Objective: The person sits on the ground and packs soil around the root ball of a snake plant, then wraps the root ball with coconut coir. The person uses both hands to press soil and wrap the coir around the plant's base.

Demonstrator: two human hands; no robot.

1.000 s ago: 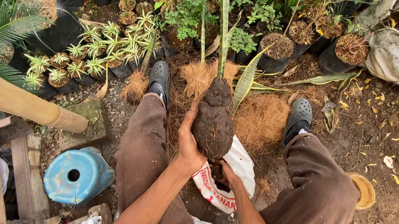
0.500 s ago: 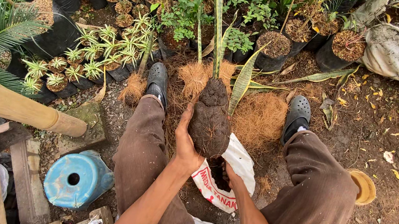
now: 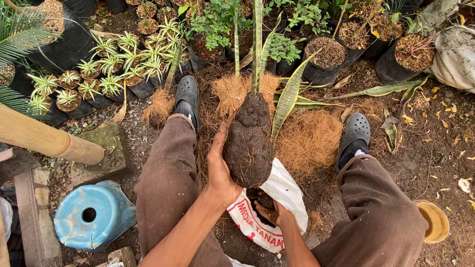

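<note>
Potted plants [image 3: 136, 65] crowd the far ground around your knees. Your left hand [image 3: 221, 171] cups a dark root ball [image 3: 248, 144] upright between your legs. Just below, your right hand [image 3: 272, 210] scoops soil inside a white bag [image 3: 285, 192].

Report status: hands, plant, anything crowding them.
Left hand gripping the dark brown root ball of a long-leaved plant, held upright. Right hand in the open white plastic soil bag beneath. Brown coconut fibre close behind.
</note>
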